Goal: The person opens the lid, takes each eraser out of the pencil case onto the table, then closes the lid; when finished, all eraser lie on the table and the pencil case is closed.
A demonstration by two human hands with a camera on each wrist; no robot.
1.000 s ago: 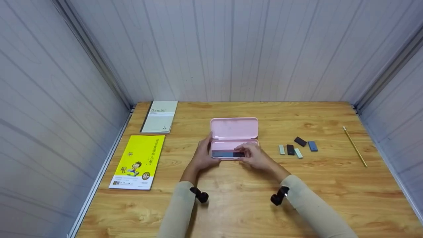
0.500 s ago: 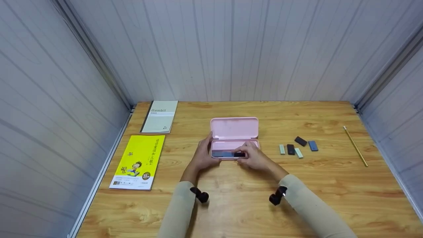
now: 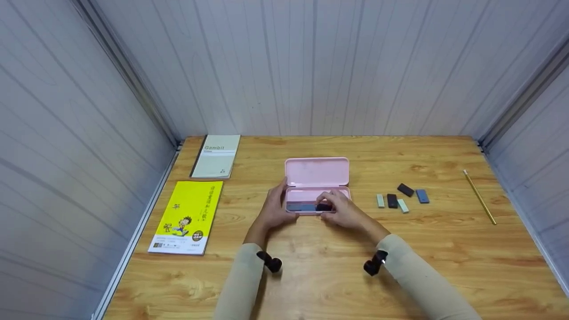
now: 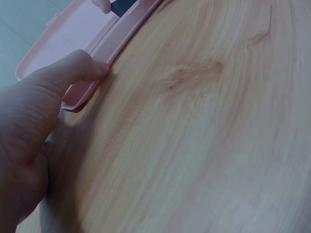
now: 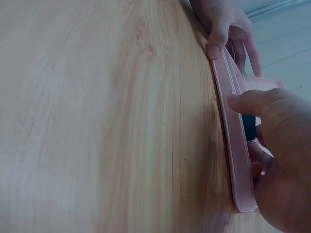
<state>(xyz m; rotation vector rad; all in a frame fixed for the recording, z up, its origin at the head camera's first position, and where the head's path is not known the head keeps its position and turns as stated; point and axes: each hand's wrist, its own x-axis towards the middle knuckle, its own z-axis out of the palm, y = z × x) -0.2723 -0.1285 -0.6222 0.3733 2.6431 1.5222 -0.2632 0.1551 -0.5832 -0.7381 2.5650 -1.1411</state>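
An open pink pencil case (image 3: 317, 171) lies on the table in the head view, its lid tipped back. My left hand (image 3: 274, 208) grips its left end, thumb on the front wall and fingers around the side. Blue blocks that look like erasers (image 3: 301, 207) lie in a row along the front of the case. To their right, my right hand (image 3: 344, 212) pinches a black eraser (image 3: 324, 207) inside the case. In the right wrist view its thumb rests at the front rim while the other fingers reach inside behind the black eraser (image 5: 249, 127), partly hiding it.
Right of the case lie black erasers (image 3: 405, 190), a blue eraser (image 3: 422, 196) and pale green erasers (image 3: 402, 206). A gold pencil (image 3: 480, 197) lies farther right. On the left are a grey notebook (image 3: 216, 156) and a yellow book (image 3: 186, 218). Panel walls surround the table.
My right fingers have closed in around the black eraser at the right of the row and shifted it slightly. The left hand keeps its hold on the case.
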